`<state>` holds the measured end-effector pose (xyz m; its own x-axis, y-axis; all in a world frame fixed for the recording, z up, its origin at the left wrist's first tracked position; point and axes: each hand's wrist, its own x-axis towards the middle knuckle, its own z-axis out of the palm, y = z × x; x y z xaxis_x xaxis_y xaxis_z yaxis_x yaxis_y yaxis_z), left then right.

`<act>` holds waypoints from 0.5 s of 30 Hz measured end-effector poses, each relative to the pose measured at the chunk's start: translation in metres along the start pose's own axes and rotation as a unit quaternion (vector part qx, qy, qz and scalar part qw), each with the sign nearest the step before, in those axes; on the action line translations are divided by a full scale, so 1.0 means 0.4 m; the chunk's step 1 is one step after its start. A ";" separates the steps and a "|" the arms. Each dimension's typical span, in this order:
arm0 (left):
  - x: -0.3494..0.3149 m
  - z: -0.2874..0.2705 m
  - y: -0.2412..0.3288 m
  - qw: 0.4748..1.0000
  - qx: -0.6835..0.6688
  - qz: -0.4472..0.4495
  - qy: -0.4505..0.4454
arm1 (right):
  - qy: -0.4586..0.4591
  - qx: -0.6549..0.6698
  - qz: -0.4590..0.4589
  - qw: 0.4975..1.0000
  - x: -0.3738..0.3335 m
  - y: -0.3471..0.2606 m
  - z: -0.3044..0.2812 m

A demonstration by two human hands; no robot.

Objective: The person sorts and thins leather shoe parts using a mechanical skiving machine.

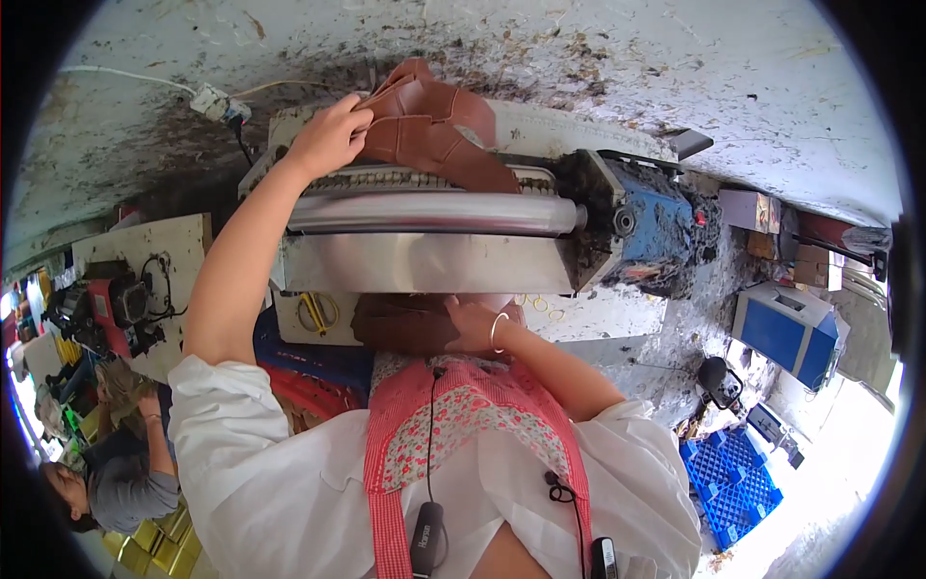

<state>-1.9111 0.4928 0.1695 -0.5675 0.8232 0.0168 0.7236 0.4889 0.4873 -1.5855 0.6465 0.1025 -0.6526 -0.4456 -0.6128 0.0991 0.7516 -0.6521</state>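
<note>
My left hand (333,140) reaches over a roller machine and pinches the left edge of a folded brown leather piece (415,135). That stitched, curved piece lies across the far side of the machine, its right end close to the shiny metal roller (434,212). On the near side, below the machine's smooth metal plate (424,262), my right hand (473,325) is closed on more brown leather (400,326) in front of my apron. Some of its fingertips are hidden in the leather.
Yellow-handled scissors (316,312) lie left of the near leather. The machine's blue, grimy motor housing (656,217) stands at the right. Further right are a blue-and-white box (786,333) and a blue plastic pallet (730,485). Another person (125,482) sits at the lower left.
</note>
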 end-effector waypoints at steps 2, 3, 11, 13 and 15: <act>0.010 -0.028 0.026 1.000 0.017 0.000 0.006 | 0.015 0.020 0.038 0.999 0.013 0.006 0.004; 0.022 -0.052 0.040 0.999 0.024 0.033 0.016 | 0.017 0.009 0.056 0.998 0.019 0.010 0.007; 0.117 -0.244 0.313 0.986 0.041 0.154 0.050 | -0.001 -0.001 0.000 1.000 0.049 0.024 0.029; 0.153 -0.272 0.425 0.986 0.034 0.158 0.038 | 0.009 0.003 0.008 1.000 0.051 0.021 0.027; 0.190 -0.288 0.538 0.980 0.023 0.193 0.052 | 0.037 -0.007 -0.010 0.999 0.045 0.015 0.025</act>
<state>-1.8439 0.6274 0.3762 -0.2836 0.9167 0.2814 0.9073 0.1615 0.3882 -1.5893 0.6382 0.0831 -0.7086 -0.4240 -0.5641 0.0748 0.7497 -0.6575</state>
